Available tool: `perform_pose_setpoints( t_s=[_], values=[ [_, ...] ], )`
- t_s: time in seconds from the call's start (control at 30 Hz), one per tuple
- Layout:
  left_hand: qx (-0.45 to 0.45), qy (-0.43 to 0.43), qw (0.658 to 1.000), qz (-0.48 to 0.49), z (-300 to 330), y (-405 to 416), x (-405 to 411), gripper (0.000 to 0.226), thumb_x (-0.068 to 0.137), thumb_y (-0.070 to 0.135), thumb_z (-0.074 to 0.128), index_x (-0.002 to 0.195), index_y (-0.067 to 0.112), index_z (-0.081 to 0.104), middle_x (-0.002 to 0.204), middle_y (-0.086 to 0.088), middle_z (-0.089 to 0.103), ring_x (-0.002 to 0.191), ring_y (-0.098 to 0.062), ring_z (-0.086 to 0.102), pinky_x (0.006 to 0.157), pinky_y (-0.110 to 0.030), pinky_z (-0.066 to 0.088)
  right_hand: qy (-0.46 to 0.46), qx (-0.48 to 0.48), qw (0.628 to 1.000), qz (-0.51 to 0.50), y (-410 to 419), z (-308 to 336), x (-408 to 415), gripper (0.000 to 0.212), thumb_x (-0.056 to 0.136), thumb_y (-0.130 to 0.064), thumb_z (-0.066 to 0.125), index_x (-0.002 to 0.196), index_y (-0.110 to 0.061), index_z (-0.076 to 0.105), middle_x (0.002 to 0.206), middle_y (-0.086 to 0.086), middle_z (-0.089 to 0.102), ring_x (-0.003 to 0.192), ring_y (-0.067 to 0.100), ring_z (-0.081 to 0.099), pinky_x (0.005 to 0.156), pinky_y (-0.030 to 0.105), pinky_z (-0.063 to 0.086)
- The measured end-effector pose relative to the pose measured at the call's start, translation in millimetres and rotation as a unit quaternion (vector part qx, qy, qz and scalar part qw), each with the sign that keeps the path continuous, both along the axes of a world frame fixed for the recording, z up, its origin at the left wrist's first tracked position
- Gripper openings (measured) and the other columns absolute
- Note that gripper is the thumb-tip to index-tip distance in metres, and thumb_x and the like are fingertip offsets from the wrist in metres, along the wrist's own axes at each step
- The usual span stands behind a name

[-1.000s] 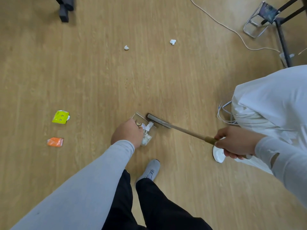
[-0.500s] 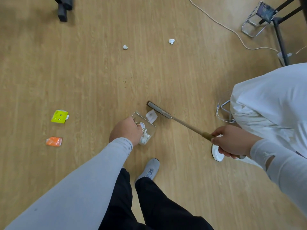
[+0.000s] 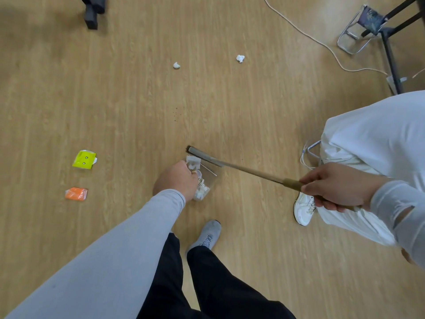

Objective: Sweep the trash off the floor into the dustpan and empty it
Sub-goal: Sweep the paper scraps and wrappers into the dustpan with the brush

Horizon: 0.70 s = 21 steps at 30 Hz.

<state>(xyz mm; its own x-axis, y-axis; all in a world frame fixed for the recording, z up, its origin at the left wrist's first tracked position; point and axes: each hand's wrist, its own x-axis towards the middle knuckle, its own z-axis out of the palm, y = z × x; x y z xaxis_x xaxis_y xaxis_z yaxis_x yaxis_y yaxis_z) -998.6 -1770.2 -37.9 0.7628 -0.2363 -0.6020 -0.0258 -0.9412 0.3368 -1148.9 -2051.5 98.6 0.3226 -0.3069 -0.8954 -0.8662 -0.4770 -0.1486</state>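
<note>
White scrap [image 3: 192,161] at clear dustpan [image 3: 207,180] mouth — left grip [image 3: 176,180] holds dustpan, right [image 3: 340,186] broom [image 3: 236,168].

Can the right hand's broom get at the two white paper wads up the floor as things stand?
Probably yes: bare floor lies between the broom head and both paper wads, nothing in between. But the right hand would likely need a step forward.

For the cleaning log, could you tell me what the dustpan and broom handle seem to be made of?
The dustpan looks like clear, glossy plastic: the floor and white scraps show through it. The broom handle looks like matte brown wood or bamboo, though paint cannot be ruled out.
</note>
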Motion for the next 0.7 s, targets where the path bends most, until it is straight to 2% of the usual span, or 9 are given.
perform_pose_setpoints(
  t_s=[0.17, 0.4, 0.5, 0.6, 0.7],
  values=[
    [0.001, -0.004, 1.0, -0.002, -1, -1, -1, 0.018, 0.096, 0.039, 0.053, 0.095, 0.022, 0.057, 0.079, 0.004, 0.06, 0.076, -0.023, 0.062, 0.068, -0.035, 0.052, -0.003, -0.03, 0.999, -0.023, 3, -1, 7, 0.017, 0.096, -0.018, 0.057, 0.097, -0.007, 0.07, 0.054, 0.009, 0.059, 0.037, 0.019, 0.04, 0.039, 0.02, 0.026],
    [-0.011, -0.001, 1.0, -0.003, 4, 2, 0, 0.014, 0.096, 0.036, 0.051, 0.089, 0.024, 0.052, 0.078, 0.005, 0.058, 0.078, -0.025, 0.062, 0.07, -0.035, 0.052, -0.026, -0.064, 0.996, -0.061, 18, -17, 6, 0.015, 0.096, -0.017, 0.057, 0.1, -0.007, 0.069, 0.057, 0.013, 0.061, 0.039, 0.02, 0.042, 0.035, 0.015, 0.031],
    [-0.024, -0.001, 1.0, 0.017, 13, 23, 5, 0.016, 0.097, 0.033, 0.052, 0.084, 0.023, 0.051, 0.078, 0.003, 0.06, 0.075, -0.023, 0.062, 0.07, -0.036, 0.053, -0.05, -0.064, 0.993, -0.091, 23, -18, 13, 0.016, 0.096, -0.016, 0.057, 0.101, -0.006, 0.068, 0.06, 0.014, 0.064, 0.039, 0.021, 0.043, 0.037, 0.018, 0.033],
    [-0.047, -0.001, 0.997, 0.053, 27, 55, 17, 0.016, 0.097, 0.036, 0.055, 0.097, 0.02, 0.059, 0.082, 0.004, 0.064, 0.075, -0.02, 0.061, 0.067, -0.033, 0.049, -0.068, -0.062, 0.988, -0.126, 26, -9, 24, 0.016, 0.095, -0.016, 0.057, 0.1, -0.005, 0.068, 0.059, 0.015, 0.064, 0.039, 0.021, 0.043, 0.038, 0.02, 0.035],
    [-0.073, -0.014, 0.995, 0.067, 48, 83, 37, 0.031, 0.096, 0.038, 0.059, 0.122, 0.02, 0.064, 0.103, -0.001, 0.071, 0.092, -0.024, 0.065, 0.077, -0.03, 0.047, -0.086, -0.071, 0.981, -0.156, 32, 9, 47, 0.018, 0.094, -0.015, 0.057, 0.101, -0.002, 0.068, 0.058, 0.015, 0.063, 0.042, 0.022, 0.044, 0.039, 0.021, 0.036]
  ],
)
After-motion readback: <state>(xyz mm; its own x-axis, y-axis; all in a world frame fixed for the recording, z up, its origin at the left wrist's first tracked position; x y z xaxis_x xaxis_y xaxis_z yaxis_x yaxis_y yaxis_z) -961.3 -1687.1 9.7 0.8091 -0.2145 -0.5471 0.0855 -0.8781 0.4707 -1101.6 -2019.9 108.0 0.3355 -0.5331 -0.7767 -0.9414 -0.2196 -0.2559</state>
